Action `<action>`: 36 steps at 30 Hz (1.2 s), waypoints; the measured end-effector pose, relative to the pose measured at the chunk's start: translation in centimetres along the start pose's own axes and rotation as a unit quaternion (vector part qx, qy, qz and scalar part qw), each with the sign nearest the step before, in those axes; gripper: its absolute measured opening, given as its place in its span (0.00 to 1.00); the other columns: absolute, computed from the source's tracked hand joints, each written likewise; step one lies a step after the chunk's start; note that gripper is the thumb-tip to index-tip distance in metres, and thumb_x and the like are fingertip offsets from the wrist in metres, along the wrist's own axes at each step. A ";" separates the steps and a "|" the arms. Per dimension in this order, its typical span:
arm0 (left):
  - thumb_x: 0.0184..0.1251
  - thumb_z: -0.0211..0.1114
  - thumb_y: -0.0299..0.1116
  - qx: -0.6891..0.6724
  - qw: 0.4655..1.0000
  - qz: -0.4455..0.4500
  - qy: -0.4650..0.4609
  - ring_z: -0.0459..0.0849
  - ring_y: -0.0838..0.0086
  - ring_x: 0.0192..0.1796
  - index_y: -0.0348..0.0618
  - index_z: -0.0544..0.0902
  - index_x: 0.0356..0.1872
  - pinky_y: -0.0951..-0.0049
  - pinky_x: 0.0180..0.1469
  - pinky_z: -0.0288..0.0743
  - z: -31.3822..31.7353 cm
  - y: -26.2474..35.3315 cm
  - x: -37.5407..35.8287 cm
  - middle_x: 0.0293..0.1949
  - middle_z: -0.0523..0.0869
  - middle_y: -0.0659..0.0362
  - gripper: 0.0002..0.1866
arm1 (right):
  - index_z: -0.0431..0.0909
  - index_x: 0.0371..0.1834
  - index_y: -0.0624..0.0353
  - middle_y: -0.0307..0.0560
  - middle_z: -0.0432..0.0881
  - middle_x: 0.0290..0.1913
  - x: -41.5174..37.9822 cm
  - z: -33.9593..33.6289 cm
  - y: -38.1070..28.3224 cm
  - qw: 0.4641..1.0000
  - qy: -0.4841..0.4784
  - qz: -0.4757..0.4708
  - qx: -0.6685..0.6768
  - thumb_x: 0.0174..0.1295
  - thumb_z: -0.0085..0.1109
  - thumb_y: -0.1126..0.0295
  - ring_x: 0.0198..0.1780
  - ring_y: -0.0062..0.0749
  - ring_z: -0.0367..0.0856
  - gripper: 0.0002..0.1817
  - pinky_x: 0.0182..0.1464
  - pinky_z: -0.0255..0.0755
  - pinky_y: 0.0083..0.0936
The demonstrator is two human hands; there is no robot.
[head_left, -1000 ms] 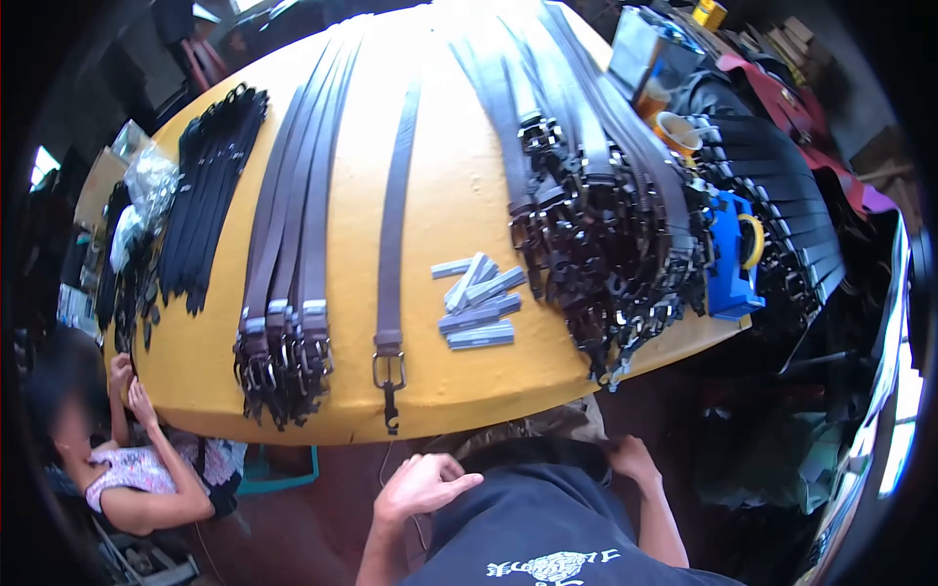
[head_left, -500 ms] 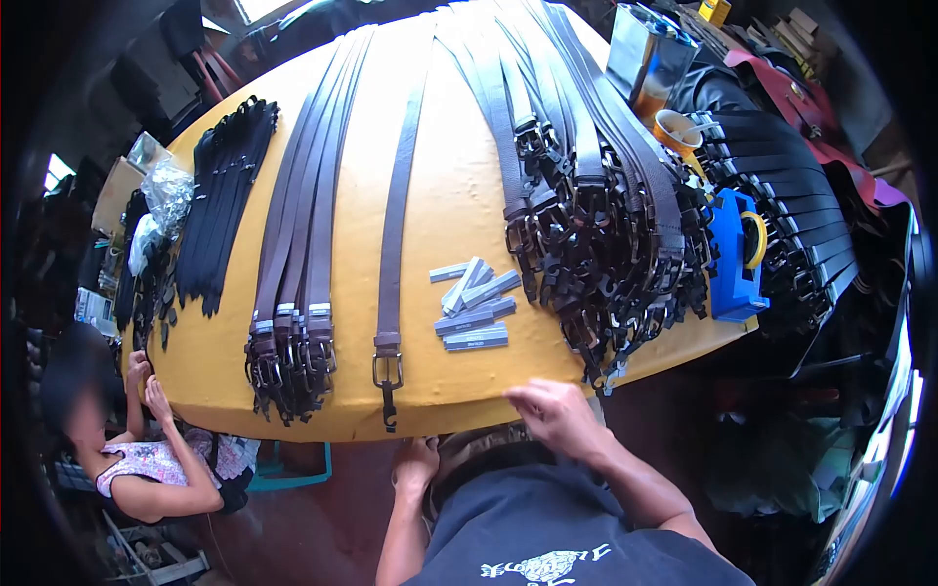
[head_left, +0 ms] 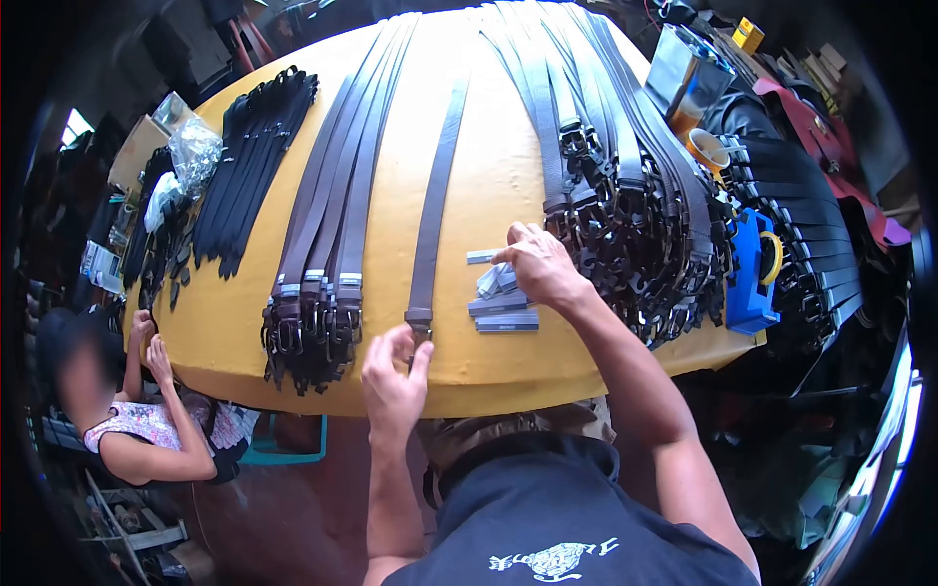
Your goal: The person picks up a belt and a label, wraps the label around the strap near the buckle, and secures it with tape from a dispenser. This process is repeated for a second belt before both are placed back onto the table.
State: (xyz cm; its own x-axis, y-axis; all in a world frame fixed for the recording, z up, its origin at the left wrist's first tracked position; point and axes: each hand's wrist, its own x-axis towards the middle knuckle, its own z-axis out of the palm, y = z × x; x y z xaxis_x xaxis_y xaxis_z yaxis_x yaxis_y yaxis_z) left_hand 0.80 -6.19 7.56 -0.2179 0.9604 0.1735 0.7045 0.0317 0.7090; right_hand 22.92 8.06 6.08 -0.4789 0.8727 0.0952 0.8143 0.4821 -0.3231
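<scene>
A single dark brown belt (head_left: 435,215) lies lengthwise on the yellow-covered table (head_left: 489,376). My left hand (head_left: 396,381) is at its buckle end, thumb and fingers apart around the metal buckle (head_left: 420,330), which they partly hide. To the right, my right hand (head_left: 542,266) reaches over a small pile of grey-and-white paper labels (head_left: 503,317). Its bent fingertips are on the upper labels, pinched at one of them as far as I can see, though the hand covers part of the pile.
Several brown belts (head_left: 327,225) lie at left, with black straps (head_left: 249,166) beyond. A thick heap of buckled belts (head_left: 640,210) fills the right side, beside a blue tape dispenser (head_left: 750,278), a cup (head_left: 705,148) and a metal can (head_left: 687,73). A person (head_left: 147,439) sits at left.
My left hand has risen from beside my waist to the single belt's buckle. My right hand has moved forward from the table edge onto the labels. The view has shifted slightly.
</scene>
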 end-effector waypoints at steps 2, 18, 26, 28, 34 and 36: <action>0.54 0.72 0.36 0.052 0.998 -0.007 0.020 0.80 0.63 0.44 0.34 0.77 0.51 0.66 0.49 0.74 1.0 -0.9 1.6 0.41 0.80 0.52 0.25 | 0.86 0.36 0.48 0.49 0.74 0.41 0.6 -0.4 0.2 1.000 -0.026 -0.007 -0.013 0.54 0.54 0.76 0.50 0.42 0.73 0.12 0.54 0.68 0.32; 0.50 0.71 0.28 -0.187 0.960 -0.096 -0.186 0.84 0.72 0.38 0.33 0.73 0.51 0.73 0.42 0.77 1.2 -3.2 3.1 0.37 0.83 0.57 0.26 | 0.77 0.34 0.65 0.47 0.80 0.28 -2.9 -3.4 -0.8 0.981 0.007 0.016 0.192 0.60 0.58 0.75 0.33 0.35 0.81 0.04 0.37 0.73 0.30; 0.57 0.66 0.19 -0.449 0.850 -0.142 -0.235 0.84 0.74 0.31 0.39 0.67 0.53 0.79 0.35 0.79 2.3 -1.7 0.4 0.38 0.80 0.59 0.24 | 0.81 0.42 0.63 0.42 0.80 0.25 -7.7 1.5 -4.1 0.880 0.033 0.114 0.459 0.62 0.59 0.73 0.25 0.19 0.73 0.08 0.29 0.69 0.22; 0.60 0.64 0.20 -0.478 0.832 -0.149 -0.240 0.84 0.74 0.32 0.38 0.68 0.52 0.76 0.37 0.79 3.0 -1.6 -0.4 0.41 0.79 0.58 0.21 | 0.81 0.41 0.64 0.39 0.80 0.26 -8.0 1.8 -5.2 0.823 -0.003 0.176 0.540 0.62 0.60 0.72 0.25 0.16 0.72 0.08 0.29 0.69 0.19; 0.65 0.62 0.23 -0.493 0.812 -0.171 -0.262 0.85 0.74 0.39 0.36 0.71 0.49 0.76 0.44 0.79 4.1 -1.6 -2.5 0.44 0.80 0.57 0.14 | 0.81 0.40 0.65 0.35 0.79 0.25 -8.4 3.0 -5.6 0.810 -0.045 0.179 0.557 0.62 0.61 0.71 0.25 0.13 0.73 0.08 0.28 0.69 0.14; 0.66 0.60 0.23 -0.501 0.805 -0.170 -0.266 0.85 0.72 0.43 0.35 0.72 0.50 0.75 0.48 0.79 3.9 -1.4 -2.9 0.46 0.81 0.56 0.13 | 0.81 0.39 0.65 0.34 0.79 0.25 -8.6 3.1 -5.7 0.810 -0.056 0.181 0.556 0.61 0.61 0.72 0.25 0.12 0.72 0.08 0.27 0.68 0.13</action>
State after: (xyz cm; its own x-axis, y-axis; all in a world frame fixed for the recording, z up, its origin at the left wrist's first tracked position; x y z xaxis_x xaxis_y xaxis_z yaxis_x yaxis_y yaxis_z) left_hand 3.07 -7.93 3.35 0.2258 0.9341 -0.2766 -0.2923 0.3358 0.8954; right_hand 21.37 -2.43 4.21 -0.3520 0.8989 -0.2608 0.1401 -0.2249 -0.9643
